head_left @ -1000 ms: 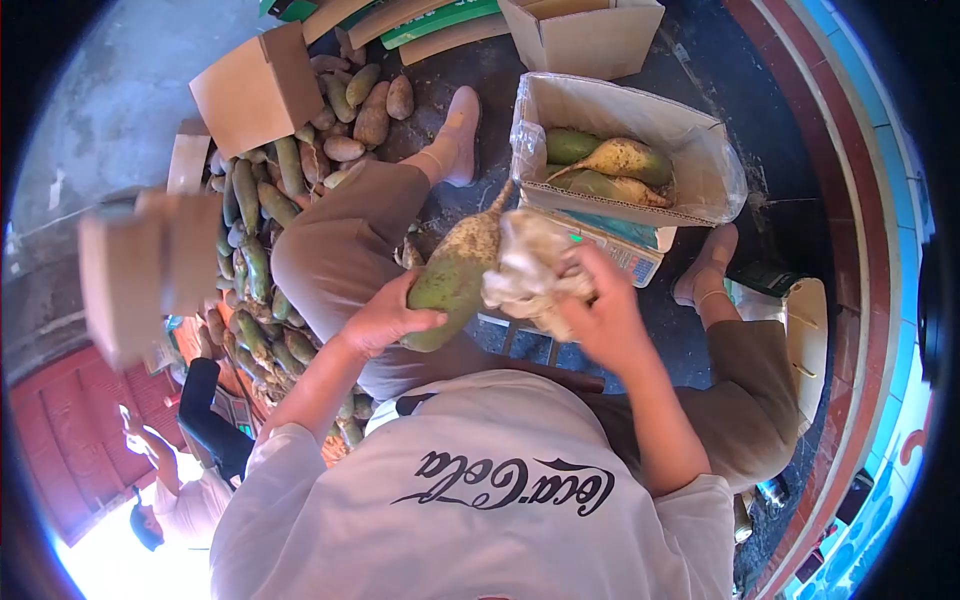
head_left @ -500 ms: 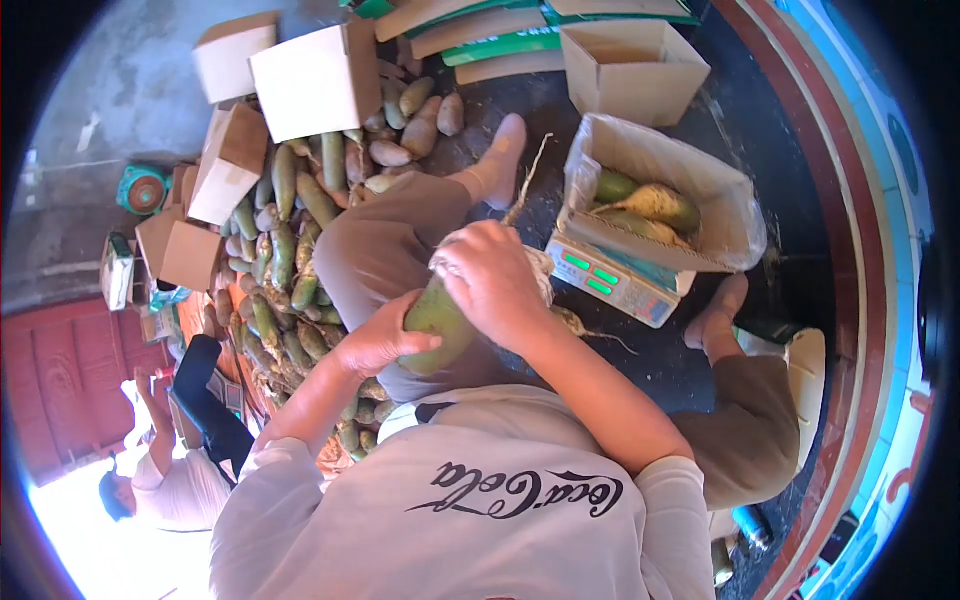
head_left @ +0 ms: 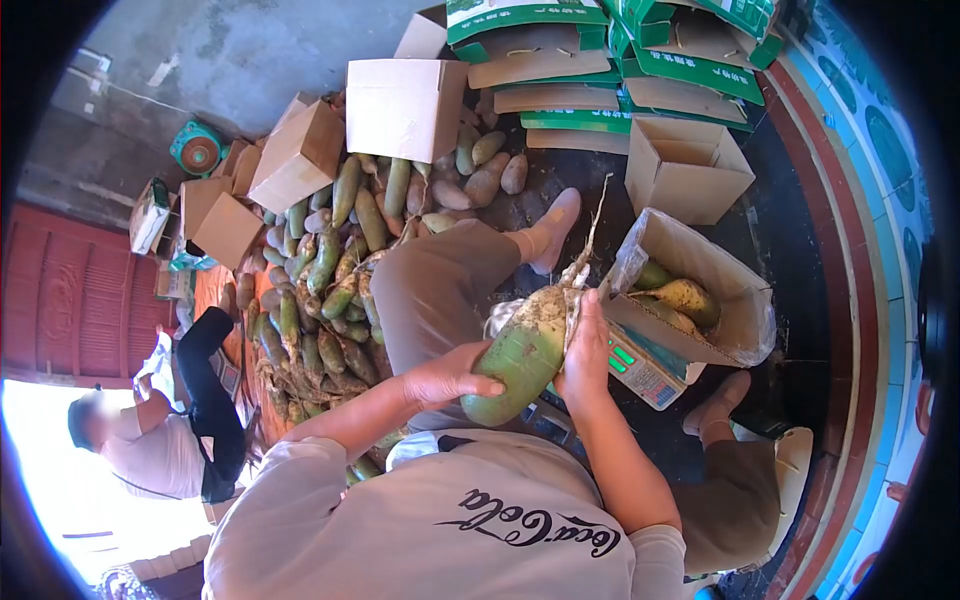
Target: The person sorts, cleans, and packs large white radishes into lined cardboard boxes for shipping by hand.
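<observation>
1. Radish: large, green at the blunt end, pale and soiled toward the thin root tail. It is held tilted above the seated person's lap, just beside the scale.
2. Left hand: fingers curled under the green lower end, thumb laid over the top, clasping the radish.
3. Right hand: palm and fingers pressed flat along the pale upper side. Whether they close round it cannot be told.
4. Scale: on the floor, green digits lit, near the right hand.
5. Box: plastic-lined, resting on the scale, several radishes inside.
6. Pile of radishes: heaped on the floor beside the left leg, with cartons beyond.
7. Second person: crouched well apart, at the doorway side.
8. Hazards, as judged: the skin looks dirty and perhaps slick, so the heavy blunt end could slide out of the left clasp. A drop could strike the scale or bruise the root. The thin tail may snap against the box edge.
</observation>
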A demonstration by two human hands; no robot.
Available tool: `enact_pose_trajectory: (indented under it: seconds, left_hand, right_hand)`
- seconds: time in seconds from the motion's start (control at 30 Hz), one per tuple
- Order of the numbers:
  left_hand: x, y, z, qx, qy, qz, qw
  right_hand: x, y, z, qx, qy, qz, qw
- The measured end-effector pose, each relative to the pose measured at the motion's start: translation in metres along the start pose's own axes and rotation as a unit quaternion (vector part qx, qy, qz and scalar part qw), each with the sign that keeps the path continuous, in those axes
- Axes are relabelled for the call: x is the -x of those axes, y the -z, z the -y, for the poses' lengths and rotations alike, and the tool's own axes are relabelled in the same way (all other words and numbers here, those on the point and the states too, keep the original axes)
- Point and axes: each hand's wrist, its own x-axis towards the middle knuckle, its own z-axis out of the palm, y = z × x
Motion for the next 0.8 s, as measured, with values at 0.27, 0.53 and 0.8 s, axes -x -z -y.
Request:
enact_pose_trajectory:
  seconds: [0.27,0.53,0.8]
  left_hand:
    - [-0.010,-0.009,-0.002,0.030,-0.029,0.018,0.999]
    - [-0.017,-0.007,0.004,0.052,-0.054,0.051,0.996]
    - [-0.019,0.028,-0.020,0.052,-0.044,0.008,0.998]
  right_hand:
    - [-0.019,0.002,0.010,-0.022,-0.054,-0.046,0.997]
    - [-0.020,0.034,-0.050,-0.010,0.032,0.167,0.985]
    - [0.016,0.121,-0.022,0.787,0.017,0.205,0.581]
